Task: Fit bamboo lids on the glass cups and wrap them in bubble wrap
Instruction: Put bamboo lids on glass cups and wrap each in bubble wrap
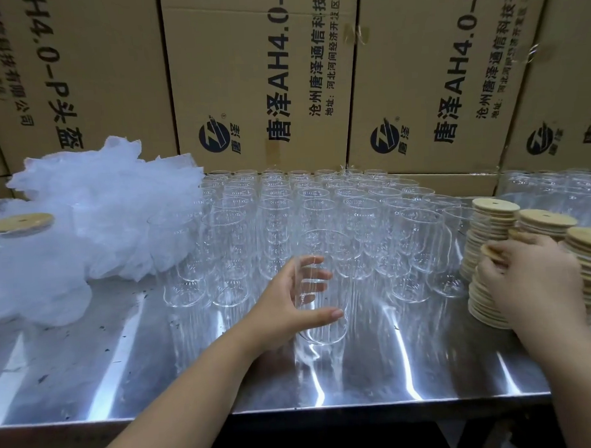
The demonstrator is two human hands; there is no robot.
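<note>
My left hand (300,300) grips a clear glass cup (327,328) standing upright on the steel table, fingers behind it and thumb in front. Several rows of the same glass cups (307,216) stand behind it. At the right, my right hand (533,276) pinches a round bamboo lid (492,252) at the top of a stack of bamboo lids (486,292). A heap of bubble wrap (92,220) lies at the left.
The steel table (123,366) ends at a front edge close to me. More lid stacks (547,222) stand at the far right. One lidded cup (20,223) sits in the bubble wrap at the far left. Printed cardboard boxes (262,78) wall off the back.
</note>
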